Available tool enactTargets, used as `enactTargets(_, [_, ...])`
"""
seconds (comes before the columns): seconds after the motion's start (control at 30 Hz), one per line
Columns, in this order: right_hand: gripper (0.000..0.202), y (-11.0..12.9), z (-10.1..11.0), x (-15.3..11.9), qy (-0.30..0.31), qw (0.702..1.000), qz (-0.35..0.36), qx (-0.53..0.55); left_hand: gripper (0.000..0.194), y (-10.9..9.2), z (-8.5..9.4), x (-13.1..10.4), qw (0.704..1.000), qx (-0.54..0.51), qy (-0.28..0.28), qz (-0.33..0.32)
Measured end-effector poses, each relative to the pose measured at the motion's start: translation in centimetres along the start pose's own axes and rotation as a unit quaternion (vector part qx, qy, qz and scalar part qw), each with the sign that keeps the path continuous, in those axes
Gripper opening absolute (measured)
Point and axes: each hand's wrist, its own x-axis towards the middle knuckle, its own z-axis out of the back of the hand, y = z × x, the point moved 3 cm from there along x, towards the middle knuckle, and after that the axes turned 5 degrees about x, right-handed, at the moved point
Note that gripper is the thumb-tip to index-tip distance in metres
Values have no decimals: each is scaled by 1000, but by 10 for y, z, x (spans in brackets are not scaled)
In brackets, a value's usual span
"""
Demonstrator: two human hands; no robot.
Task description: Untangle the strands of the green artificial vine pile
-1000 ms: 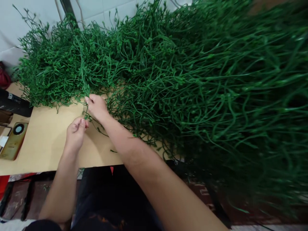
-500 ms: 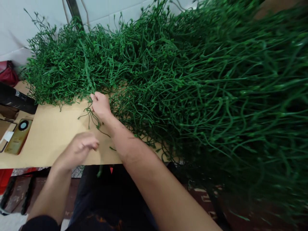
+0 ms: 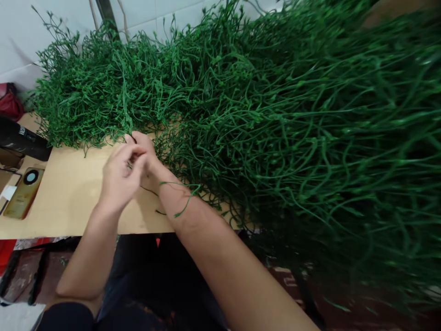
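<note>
A deep heap of thin, curly green stems with small buds [image 3: 262, 115] spreads over the table. My right hand [image 3: 144, 142] is closed around the lower end of a narrow bunch of these stems [image 3: 124, 99], which runs up over the heap. Just in front of it, touching or nearly touching, my left hand [image 3: 119, 172] pinches with thumb and fingers. Bits of stem show in the gap of that pinch; the rest is hidden behind the fingers. One loose stem [image 3: 188, 202] lies across my right forearm.
The tan tabletop [image 3: 76, 193] ends close to my body. On the left are a black bottle [image 3: 24, 138], a gold phone [image 3: 24, 193] and a dark red bag [image 3: 10, 101]. A white tiled wall [image 3: 69, 27] stands behind. Something brown and blurred [image 3: 396, 11] shows top right.
My left hand has moved up and away from me to meet my right hand, covering the hanging stem ends. A loose stem now lies on my right forearm. The right hand has barely moved.
</note>
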Motion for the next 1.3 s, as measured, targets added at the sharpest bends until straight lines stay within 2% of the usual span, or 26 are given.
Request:
enactTargets(0.07, [35, -2, -1, 3, -20, 1000, 16, -9, 23, 34, 8, -11, 995, 32, -6, 94])
enactTargets(0.13, [35, -6, -3, 6, -33, 999, 14, 10, 32, 61, 10, -22, 980, 82, 45, 174])
enactTargets(0.23, [35, -10, -6, 10, -43, 998, 25, 47, 38, 75, 6, -26, 965, 128, 95, 210])
enactTargets(0.4, [34, -13, -5, 10, -44, 996, 31, 75, 22, 64, -5, -18, 971, 85, 136, 177])
enactTargets(0.57, [37, -8, -4, 7, -21, 998, 22, 46, 23, 61, 3, -26, 977, -41, 157, 137])
enactTargets(0.73, [39, -4, -5, 5, 6, 1000, 17, 3, 26, 51, 9, -33, 976, -121, 129, 126])
enactTargets(0.9, [40, -4, -6, 5, 3, 1000, 2, -9, 29, 50, 5, -39, 968, -162, 86, 171])
enactTargets(1.0, [38, -6, -5, 7, -13, 1000, -12, 11, 34, 48, 11, -45, 968, -165, 82, 171])
enactTargets(1.13, [35, -7, 0, 10, -71, 995, -41, 50, 39, 35, 34, -49, 971, -159, 124, 129])
enactTargets(1.2, [34, -8, 0, 10, -72, 992, -52, 84, 37, 25, 42, -46, 972, -155, 130, 119])
enactTargets(1.3, [34, -8, -4, 10, -44, 994, -30, 100, 31, 4, 38, -34, 976, -152, 122, 100])
